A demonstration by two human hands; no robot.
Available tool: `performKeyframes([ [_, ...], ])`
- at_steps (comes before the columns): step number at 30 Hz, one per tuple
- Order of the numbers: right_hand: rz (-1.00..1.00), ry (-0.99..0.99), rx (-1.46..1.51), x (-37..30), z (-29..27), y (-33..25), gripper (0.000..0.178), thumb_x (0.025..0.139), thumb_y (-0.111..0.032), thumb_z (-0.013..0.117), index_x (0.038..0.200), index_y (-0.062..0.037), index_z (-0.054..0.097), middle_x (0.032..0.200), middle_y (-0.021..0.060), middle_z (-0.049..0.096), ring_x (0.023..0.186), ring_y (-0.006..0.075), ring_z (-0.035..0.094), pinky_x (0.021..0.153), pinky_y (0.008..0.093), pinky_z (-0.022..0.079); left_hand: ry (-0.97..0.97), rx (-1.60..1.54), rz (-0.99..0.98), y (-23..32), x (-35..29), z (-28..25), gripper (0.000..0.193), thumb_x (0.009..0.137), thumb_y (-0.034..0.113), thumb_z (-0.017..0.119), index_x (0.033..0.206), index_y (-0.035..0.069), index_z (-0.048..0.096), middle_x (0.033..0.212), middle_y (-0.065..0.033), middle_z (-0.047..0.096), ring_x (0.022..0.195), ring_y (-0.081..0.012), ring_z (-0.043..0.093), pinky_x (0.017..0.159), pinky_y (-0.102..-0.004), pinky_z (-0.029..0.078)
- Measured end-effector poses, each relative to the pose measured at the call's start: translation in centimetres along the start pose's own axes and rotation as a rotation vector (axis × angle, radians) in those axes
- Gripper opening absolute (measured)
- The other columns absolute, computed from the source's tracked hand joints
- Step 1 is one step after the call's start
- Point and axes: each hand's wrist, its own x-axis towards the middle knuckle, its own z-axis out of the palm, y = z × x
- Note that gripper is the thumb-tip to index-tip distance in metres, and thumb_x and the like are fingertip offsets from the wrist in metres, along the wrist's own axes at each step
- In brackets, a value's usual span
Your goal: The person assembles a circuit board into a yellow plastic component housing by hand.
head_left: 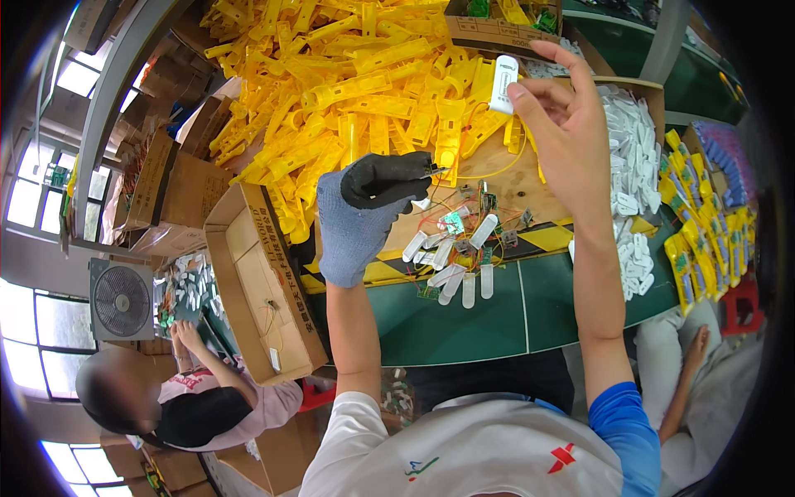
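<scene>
My left hand (364, 207), in a grey-blue glove with a black palm, is closed in a pinch in front of the yellow pile. At its fingertips is a small dark part with a metal tip (436, 171), mostly hidden; a thin yellow wire runs close by. My bare right hand (567, 116), raised to the right, grips a white oblong plastic cover (503, 84) with the thumb at its edge. Below and between my hands lies a cluster of small circuit boards (452, 222), thin wires and white oblong pieces (469, 290).
Yellow plastic casings (356, 74) are heaped across the back. An open cardboard box (257, 290) stands left, and white covers (631, 157) pile up at right. Beyond them are yellow packed items (704, 240). A co-worker (199, 389) sits lower left, another person (687, 373) at right.
</scene>
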Motion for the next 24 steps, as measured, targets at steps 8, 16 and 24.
performKeyframes([
  [8,-0.396,0.058,-0.806,-1.3,1.4,-0.3,0.036,0.090,-0.025,0.065,0.122,-0.0082,0.062,0.129,0.0178,0.058,0.118,0.0352,0.056,0.097,0.0424,0.045,0.035,-0.078,0.077,0.0,0.3,0.3,0.025,0.080,-0.001,0.069,0.104,0.001,0.073,0.080,-0.0016,0.070,0.065,-0.0047,0.057,0.058,-0.0187,0.043],
  [16,-0.080,-0.670,-0.350,-1.9,1.6,-0.1,0.040,0.090,-0.019,0.064,0.125,-0.0020,0.058,0.109,0.0177,0.069,0.097,0.0282,0.068,0.085,0.0354,0.052,-0.013,-0.281,0.000,-0.7,0.8,0.6,0.022,0.084,0.001,0.066,0.105,-0.001,0.071,0.082,-0.0023,0.069,0.068,-0.0056,0.057,0.059,-0.0184,0.041],
  [24,-0.117,-0.732,-0.604,-2.2,2.1,0.7,0.029,0.083,-0.009,0.066,0.109,0.0014,0.066,0.090,0.0156,0.072,0.075,0.0251,0.071,0.069,0.0325,0.055,0.064,-0.300,-0.008,-0.9,1.5,0.3,0.024,0.088,0.001,0.062,0.111,-0.004,0.067,0.088,-0.0083,0.070,0.073,-0.0097,0.062,0.066,-0.0204,0.047],
])
